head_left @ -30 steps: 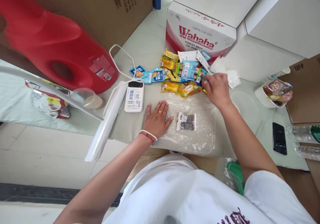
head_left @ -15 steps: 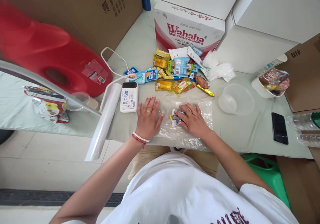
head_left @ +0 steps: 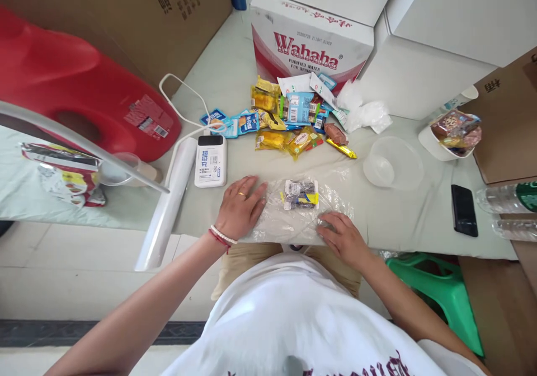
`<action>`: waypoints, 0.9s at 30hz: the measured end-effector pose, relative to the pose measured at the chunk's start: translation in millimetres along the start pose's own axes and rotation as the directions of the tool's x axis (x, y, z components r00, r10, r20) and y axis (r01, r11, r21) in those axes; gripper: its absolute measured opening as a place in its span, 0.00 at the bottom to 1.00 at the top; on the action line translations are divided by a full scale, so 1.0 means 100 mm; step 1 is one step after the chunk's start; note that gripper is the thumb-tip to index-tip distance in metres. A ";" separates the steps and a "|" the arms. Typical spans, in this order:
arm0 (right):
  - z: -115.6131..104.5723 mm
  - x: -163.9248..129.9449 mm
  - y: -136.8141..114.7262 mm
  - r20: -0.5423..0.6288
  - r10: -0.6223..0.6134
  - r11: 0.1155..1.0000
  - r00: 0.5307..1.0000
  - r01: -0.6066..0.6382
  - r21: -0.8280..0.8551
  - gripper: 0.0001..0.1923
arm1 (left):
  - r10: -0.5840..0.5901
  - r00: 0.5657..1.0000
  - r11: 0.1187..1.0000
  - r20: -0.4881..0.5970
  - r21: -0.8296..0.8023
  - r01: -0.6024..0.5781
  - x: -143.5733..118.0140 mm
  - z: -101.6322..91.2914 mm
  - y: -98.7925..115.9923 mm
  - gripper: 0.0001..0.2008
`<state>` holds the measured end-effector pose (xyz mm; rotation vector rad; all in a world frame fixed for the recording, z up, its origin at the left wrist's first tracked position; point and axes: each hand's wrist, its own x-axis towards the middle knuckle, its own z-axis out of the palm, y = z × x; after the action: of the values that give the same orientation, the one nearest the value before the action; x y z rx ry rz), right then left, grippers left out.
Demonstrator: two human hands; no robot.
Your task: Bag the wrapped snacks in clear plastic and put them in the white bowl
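A sheet of clear plastic film (head_left: 289, 224) lies crinkled on the table in front of me. On its middle rests a small dark snack packet (head_left: 301, 194) with white ends and a yellow band. My left hand (head_left: 240, 205) lies on the film's left edge, open, with a ring and bracelets on it. At the film's lower right edge is my right hand (head_left: 342, 235); its fingers are slightly bent and apart, with the fingertips touching the film. Neither hand touches the packet.
Several snack packets (head_left: 300, 110) are heaped before the Wahaha box (head_left: 312, 46). A power bank (head_left: 210, 161) and a film roll (head_left: 168, 211) lie left, near a large red jug (head_left: 79, 79). Rightward are a clear plastic bowl (head_left: 392, 163), a snack-filled white tub (head_left: 440, 144) and a phone (head_left: 464, 210).
My right hand has come off the small packet and moved down and right to the film's edge, uncovering the packet. My left hand has shifted slightly down and left.
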<state>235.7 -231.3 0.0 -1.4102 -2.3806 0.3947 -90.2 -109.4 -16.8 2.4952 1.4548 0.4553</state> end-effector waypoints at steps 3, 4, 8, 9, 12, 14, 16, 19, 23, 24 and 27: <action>-0.06 0.17 0.03 0.001 -0.004 0.997 1.000 0.003 0.071 0.12 | -0.077 0.997 0.996 -0.004 0.043 0.077 0.11 -0.05 0.08 0.25; -0.11 0.24 0.04 0.014 -0.017 0.995 1.000 0.016 0.093 0.12 | -0.107 0.994 0.992 -0.024 0.058 0.108 0.15 -0.07 0.11 0.27; -0.33 0.46 0.05 0.066 -0.065 0.987 0.996 0.054 0.150 0.12 | -0.061 0.994 0.996 -0.088 0.056 0.066 0.35 -0.11 0.21 0.31; -0.37 0.50 0.05 0.074 -0.061 0.985 0.995 0.048 0.165 0.12 | -0.049 0.996 0.998 -0.075 0.042 0.052 0.42 -0.11 0.23 0.27; -0.50 0.62 0.07 0.088 0.003 0.972 0.996 -0.024 0.232 0.12 | -0.188 0.981 0.982 -0.056 -0.003 0.188 0.66 -0.07 0.23 0.20; -0.55 0.73 0.13 0.116 0.062 0.953 0.991 -0.093 0.287 0.12 | -0.322 0.938 0.947 -0.127 -0.035 0.320 0.78 -0.05 0.18 0.19; -0.58 0.86 0.20 0.172 0.157 0.921 0.973 -0.207 0.330 0.12 | -0.375 0.898 0.926 -0.228 -0.059 0.372 0.80 -0.06 0.11 0.23; -0.55 1.05 0.34 0.297 0.333 0.794 0.895 -0.436 0.423 0.12 | -0.202 0.954 0.979 -0.221 -0.029 0.200 0.63 -0.15 0.03 0.23; -0.46 1.25 0.46 0.462 0.421 0.546 0.781 -0.625 0.558 0.09 | 0.387 0.920 0.918 0.057 -0.117 -0.379 0.25 -0.31 0.03 0.27; -0.44 1.29 0.47 0.487 0.435 0.503 0.757 -0.653 0.566 0.09 | 0.484 0.871 0.869 0.087 -0.167 -0.466 0.18 -0.33 0.04 0.29; -0.44 1.37 0.49 0.538 0.465 0.424 0.703 -0.710 0.562 0.10 | 0.546 0.833 0.821 0.090 -0.254 -0.511 0.09 -0.29 0.06 0.32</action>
<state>231.7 -85.3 40.4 -1.7611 -1.3964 1.6805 -92.0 -103.1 13.5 2.6498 0.5861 0.4620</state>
